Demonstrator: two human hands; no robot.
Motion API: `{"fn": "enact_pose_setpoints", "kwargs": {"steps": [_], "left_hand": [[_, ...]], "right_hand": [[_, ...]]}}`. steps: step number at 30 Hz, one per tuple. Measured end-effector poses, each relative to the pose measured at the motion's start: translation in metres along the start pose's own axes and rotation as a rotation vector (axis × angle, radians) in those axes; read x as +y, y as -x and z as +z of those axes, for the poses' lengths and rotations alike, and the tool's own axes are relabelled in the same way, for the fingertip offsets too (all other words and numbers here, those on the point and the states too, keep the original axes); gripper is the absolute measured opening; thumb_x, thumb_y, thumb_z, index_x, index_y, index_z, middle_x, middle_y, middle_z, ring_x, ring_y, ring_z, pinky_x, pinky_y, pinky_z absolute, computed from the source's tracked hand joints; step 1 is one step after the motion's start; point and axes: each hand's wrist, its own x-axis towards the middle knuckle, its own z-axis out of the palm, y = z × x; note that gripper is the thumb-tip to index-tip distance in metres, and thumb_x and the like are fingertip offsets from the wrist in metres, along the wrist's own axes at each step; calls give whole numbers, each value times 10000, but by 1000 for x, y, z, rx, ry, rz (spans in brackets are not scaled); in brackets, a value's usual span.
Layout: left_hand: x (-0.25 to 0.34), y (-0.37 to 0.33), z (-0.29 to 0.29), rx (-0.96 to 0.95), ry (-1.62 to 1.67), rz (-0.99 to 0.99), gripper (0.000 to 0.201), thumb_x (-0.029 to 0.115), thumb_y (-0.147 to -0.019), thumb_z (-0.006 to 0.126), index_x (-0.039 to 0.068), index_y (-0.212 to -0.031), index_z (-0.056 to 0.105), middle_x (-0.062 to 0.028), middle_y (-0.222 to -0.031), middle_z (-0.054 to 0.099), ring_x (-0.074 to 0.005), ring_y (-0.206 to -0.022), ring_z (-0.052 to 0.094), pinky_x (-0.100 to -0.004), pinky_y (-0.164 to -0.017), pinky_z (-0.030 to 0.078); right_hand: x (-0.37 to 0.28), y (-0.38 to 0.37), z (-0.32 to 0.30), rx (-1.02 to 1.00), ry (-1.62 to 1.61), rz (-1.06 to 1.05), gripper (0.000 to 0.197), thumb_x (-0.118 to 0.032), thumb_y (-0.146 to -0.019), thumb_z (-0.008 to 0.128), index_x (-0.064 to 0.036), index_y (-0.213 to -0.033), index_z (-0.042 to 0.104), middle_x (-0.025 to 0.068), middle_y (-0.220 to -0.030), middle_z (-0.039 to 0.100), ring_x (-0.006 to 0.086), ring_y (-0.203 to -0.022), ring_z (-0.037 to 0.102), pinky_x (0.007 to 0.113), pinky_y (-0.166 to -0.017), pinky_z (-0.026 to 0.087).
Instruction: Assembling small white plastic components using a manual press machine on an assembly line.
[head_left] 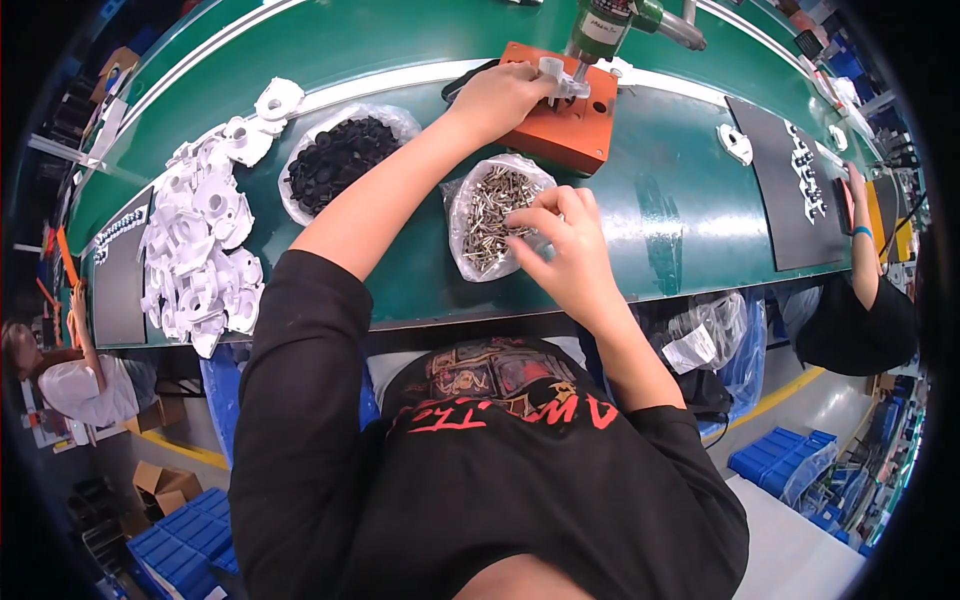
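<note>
My left hand (503, 98) reaches to an orange fixture block (570, 136) and has its fingers closed on a white plastic part (572, 86). That part sits on the block, right under the tip of a green press tool (600, 35). My right hand (573, 248) is over a clear plastic bag (462, 240) of small metal screws or pins (492, 215). Its thumb and forefinger are curved, with a gap between their tips, and no piece shows between them. Left of the screws stands a bag of black round parts (340, 160), partly behind my left forearm.
A heap of white plastic housings (205, 215) covers the left of the green bench (650, 220). One white housing (735, 145) lies at the right, beside a dark mat (790, 190) with small parts. Another person's arm (862, 240) is at the far right, and a person (90, 380) works far left.
</note>
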Motion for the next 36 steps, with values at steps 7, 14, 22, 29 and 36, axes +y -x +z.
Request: {"fn": "enact_pose_setpoints", "kwargs": {"steps": [7, 14, 22, 29, 36], "left_hand": [[-3, 3, 0, 16, 149, 67, 148, 124, -832, 506, 81, -951, 585, -121, -934, 621, -303, -923, 597, -394, -786, 485], [1, 1, -10, -142, 33, 53, 185, 184, -869, 518, 40, -942, 608, -145, -1059, 588, -322, -1010, 559, -385, -866, 451], [4, 36, -52, -98, 296, -209, 316, 244, -846, 525, 42, -1076, 602, -178, -1099, 591, -337, -1037, 550, -379, -910, 429], [-59, 118, -143, -163, 105, -692, 293, 217, -804, 581, 30, -1029, 597, -139, -971, 637, -256, -910, 604, -337, -802, 467], [-59, 166, -177, -412, 112, -794, 218, 201, -763, 625, 9, -866, 637, -117, -796, 584, -214, -733, 561, -321, -689, 453]], "right_hand": [[-11, -3, -6, -167, 104, -83, 161, -115, -644, 736, -96, -761, 629, 23, -837, 507, 231, -853, 466, 346, -759, 353], [-19, -11, -4, -273, 286, -151, 134, -126, -655, 711, -84, -755, 633, 30, -830, 518, 230, -864, 475, 353, -749, 361], [-21, -19, 5, -290, 429, -241, 109, -140, -676, 673, -68, -716, 601, 49, -811, 497, 238, -857, 468, 358, -760, 365], [-15, -24, 8, -288, 400, -289, 117, -122, -667, 666, -70, -707, 570, 51, -791, 494, 244, -842, 477, 361, -758, 374], [-14, -29, 1, -244, 146, -172, 135, -15, -648, 635, -45, -744, 546, 73, -750, 537, 260, -791, 515, 359, -708, 405]]}}
